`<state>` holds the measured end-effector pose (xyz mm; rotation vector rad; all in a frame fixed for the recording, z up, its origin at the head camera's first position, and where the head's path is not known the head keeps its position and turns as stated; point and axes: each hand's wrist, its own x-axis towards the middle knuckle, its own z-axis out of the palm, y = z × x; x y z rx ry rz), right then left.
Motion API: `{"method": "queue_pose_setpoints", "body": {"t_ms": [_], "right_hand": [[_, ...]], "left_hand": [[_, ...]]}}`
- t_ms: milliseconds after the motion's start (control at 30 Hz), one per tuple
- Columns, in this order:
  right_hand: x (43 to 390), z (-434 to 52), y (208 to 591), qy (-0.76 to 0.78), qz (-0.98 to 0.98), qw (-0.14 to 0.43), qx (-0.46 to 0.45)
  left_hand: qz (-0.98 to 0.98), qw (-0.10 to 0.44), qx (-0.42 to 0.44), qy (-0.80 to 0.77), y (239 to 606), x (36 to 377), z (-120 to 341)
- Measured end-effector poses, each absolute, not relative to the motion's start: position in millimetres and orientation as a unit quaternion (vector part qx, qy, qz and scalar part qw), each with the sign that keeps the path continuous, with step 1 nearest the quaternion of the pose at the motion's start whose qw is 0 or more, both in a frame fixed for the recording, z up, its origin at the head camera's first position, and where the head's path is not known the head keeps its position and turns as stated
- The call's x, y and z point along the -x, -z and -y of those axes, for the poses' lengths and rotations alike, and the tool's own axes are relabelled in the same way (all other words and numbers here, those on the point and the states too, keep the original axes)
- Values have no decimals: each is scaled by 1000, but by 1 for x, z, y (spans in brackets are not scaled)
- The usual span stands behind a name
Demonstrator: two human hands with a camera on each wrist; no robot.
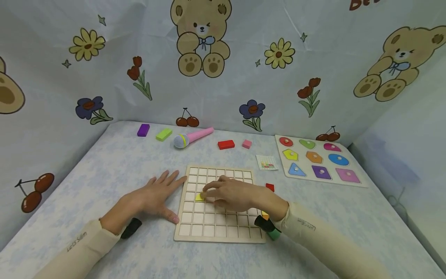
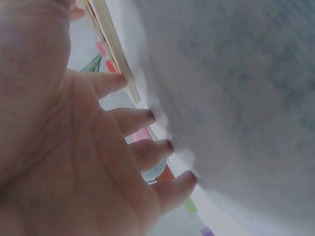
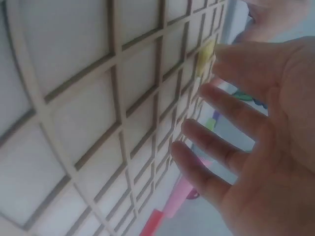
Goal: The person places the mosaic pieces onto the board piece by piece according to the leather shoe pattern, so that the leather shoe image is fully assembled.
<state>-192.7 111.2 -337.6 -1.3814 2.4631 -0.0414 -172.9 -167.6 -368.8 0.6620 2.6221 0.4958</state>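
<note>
While right hand (image 1: 231, 195) fingers half hide yellow piece (image 1: 199, 197), grip unclear, left hand (image 1: 155, 197) flat beside grid board (image 1: 217, 228).

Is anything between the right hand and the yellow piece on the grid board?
Nothing visible. The right hand hovers over the grid board, its fingertips right at the yellow piece, which lies in a cell. The left hand rests flat on the table beside the board's left edge, out of the way.
</note>
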Motion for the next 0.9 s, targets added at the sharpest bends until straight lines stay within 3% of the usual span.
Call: {"method": "queue_pose_setpoints", "body": {"t_ms": [267,467,600,900], "right_hand": [[193,-164,334,152,-900,203,355],[198,-206,333,179,-925,185,280],[203,-222,331,166,-935,175,260],[210,-228,339,182,-927,223,239]], "left_hand": [[-934,198,-237,-177,369,172,169],[-935,204,-234,-173,366,171,169],[-935,201,-236,-175,364,171,169],[-934,203,-234,-177,365,172,167]]}}
